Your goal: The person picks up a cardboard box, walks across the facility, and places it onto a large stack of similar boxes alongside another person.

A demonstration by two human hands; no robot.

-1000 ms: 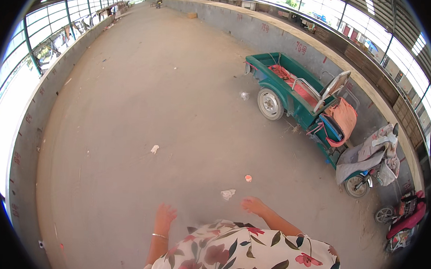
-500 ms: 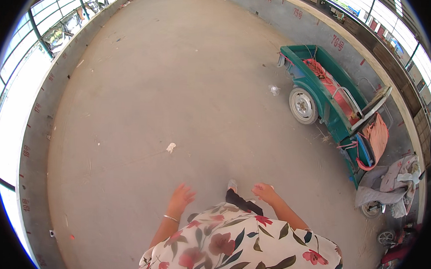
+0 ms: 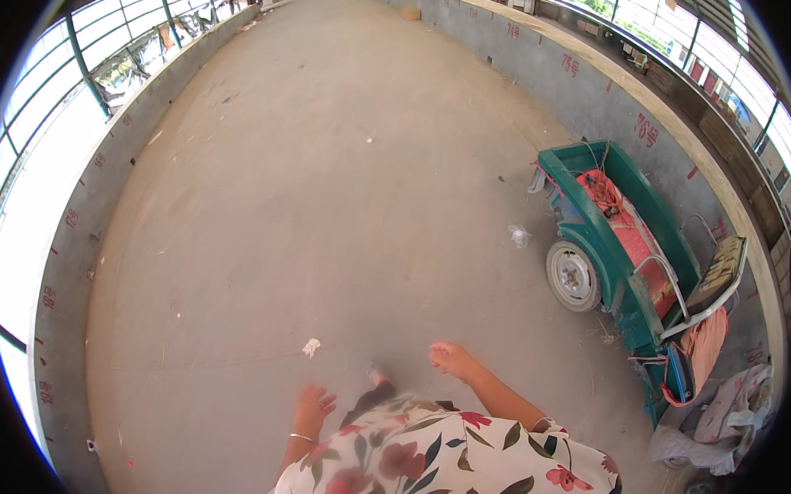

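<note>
My left hand (image 3: 314,406) hangs low in front of me, its fingers a little spread and holding nothing; a thin bracelet (image 3: 302,437) circles the wrist. Farther forward, my right hand (image 3: 451,359) swings above the floor with loosely bent fingers and nothing visible in it. Neither hand touches an object. A crumpled pale scrap (image 3: 311,347) lies on the floor ahead of my left hand. My foot (image 3: 374,375), partly blurred, shows between the hands.
At the right stands a green cargo tricycle (image 3: 615,234), its bed holding red items and rope. Behind it is a vehicle under a grey cover (image 3: 723,420). Low concrete walls (image 3: 64,259) run along both sides. Clear plastic litter (image 3: 519,236) lies near the tricycle's wheel.
The tricycle and floor scrap have come nearer as I move forward. My right hand has swung forward and left; my left hand has dropped back. The other foot is now in front.
</note>
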